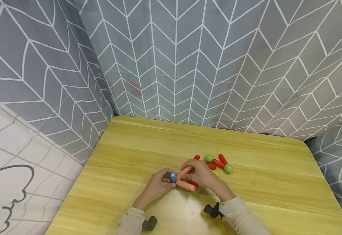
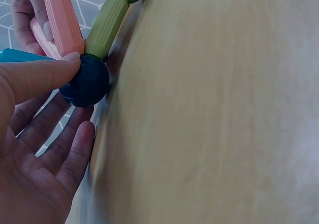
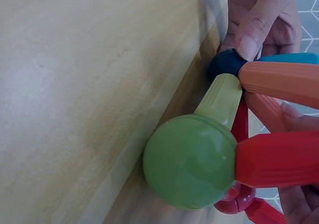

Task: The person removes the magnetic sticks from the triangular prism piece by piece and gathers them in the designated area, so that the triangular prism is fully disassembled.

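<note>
My left hand [image 1: 156, 188] grips a dark blue ball [image 2: 84, 82] between thumb and fingers. From this ball stick out a blue rod [image 1: 173, 177], two salmon rods [image 1: 186, 185] and a yellow-green rod [image 2: 106, 27]. My right hand [image 1: 201, 174] pinches the upper salmon rod [image 1: 185, 172]; in the left wrist view, fingers of that hand [image 2: 31, 16] show behind the salmon rods. The yellow-green rod joins the dark blue ball to a green ball [image 3: 189, 162], which also carries a red rod [image 3: 279, 158]. Part of my right hand is cut off in the right wrist view.
Just beyond my right hand lie green balls [image 1: 228, 168], several red rods [image 1: 223, 159] and a yellow rod [image 1: 216, 173] on the wooden table [image 1: 141, 143]. A grey patterned curtain [image 1: 165, 65] hangs behind the table's back edge.
</note>
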A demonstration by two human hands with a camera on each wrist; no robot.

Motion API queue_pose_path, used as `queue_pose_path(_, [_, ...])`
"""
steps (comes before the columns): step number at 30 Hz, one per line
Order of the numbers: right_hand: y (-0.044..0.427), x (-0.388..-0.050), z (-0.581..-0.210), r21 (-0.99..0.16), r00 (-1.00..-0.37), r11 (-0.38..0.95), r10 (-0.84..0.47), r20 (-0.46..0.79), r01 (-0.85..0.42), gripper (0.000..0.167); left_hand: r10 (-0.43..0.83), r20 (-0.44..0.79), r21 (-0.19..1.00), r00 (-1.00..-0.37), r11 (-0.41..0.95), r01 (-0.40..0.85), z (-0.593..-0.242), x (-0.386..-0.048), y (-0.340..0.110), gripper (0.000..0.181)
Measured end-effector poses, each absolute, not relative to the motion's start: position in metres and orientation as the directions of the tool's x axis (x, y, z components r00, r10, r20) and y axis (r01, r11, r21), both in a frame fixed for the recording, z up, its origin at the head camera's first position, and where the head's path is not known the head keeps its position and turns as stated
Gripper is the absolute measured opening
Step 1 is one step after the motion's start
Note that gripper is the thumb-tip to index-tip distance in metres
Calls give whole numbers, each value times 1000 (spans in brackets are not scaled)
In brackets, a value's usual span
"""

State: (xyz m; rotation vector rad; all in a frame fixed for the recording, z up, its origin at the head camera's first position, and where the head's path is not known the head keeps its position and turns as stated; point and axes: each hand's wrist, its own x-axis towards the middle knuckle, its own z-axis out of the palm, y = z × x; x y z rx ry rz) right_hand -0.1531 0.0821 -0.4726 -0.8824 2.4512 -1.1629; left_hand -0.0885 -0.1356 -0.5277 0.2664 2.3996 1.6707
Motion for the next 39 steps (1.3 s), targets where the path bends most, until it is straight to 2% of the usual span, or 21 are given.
queue_pose_path(6, [82, -154, -475, -768, -775, 506, -632, -20, -393, 18, 267, -81, 937, -960, 350, 18, -527, -88, -136, 29])
queue_pose_path(15, [78, -156, -475, -770, -758, 549, -638, -135, -326, 17, 267, -53, 934, -962, 354, 46, -527, -88, -134, 25])
queue_pose_path(39, [74, -155, -476, -781, -760, 527, -642, -106, -336, 10, 261, -53, 932, -964, 360, 47, -527, -87, -133, 28])
